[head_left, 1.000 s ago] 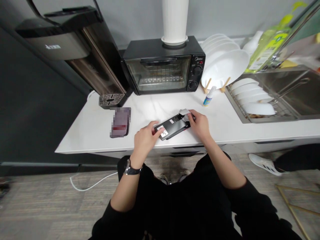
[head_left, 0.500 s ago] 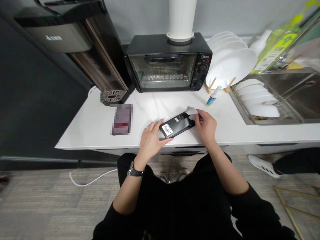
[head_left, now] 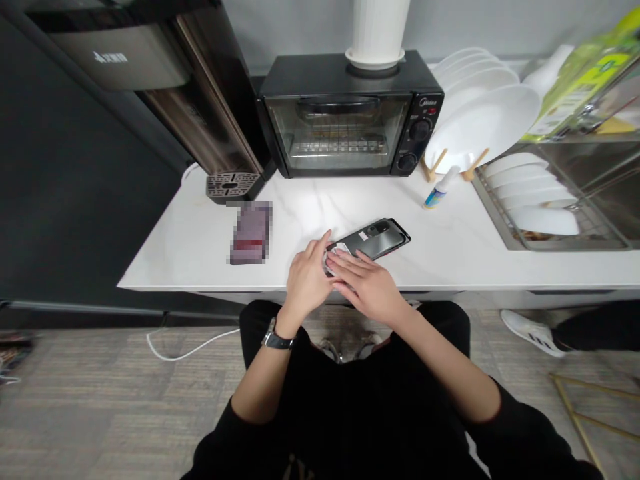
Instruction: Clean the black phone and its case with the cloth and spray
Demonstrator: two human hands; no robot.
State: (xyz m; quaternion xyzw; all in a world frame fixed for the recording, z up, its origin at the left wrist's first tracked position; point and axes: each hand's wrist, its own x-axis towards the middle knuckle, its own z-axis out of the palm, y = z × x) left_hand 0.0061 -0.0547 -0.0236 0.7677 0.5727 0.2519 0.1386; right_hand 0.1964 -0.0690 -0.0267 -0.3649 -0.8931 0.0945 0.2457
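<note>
A dark smartphone [head_left: 383, 243] lies back up and slanted on the white counter, its camera end pointing right and away. My left hand [head_left: 307, 277] is at the near left end, thumb and fingers around its edges. Over that same end lies my right hand [head_left: 370, 287], palm down, its fingers stretched and pressing on a thin white wipe [head_left: 337, 249] that is mostly covered. The barcode label there is hidden. A small bottle with a blue and yellow label [head_left: 436, 197] stands to the right. To the left is a blurred-out purplish flat item [head_left: 251, 233].
Behind the phone stands a black toaster oven [head_left: 345, 137] with a white pot [head_left: 379, 30] on top. A water dispenser [head_left: 233, 185] is at left. White plates [head_left: 483, 127] lean in a wooden rack beside the sink [head_left: 603, 193]. Another person's shoe [head_left: 533, 331] shows at right.
My right hand has moved with the wipe from the camera end to the phone's left end, flattening out. The camera end is now uncovered. The view has shifted slightly.
</note>
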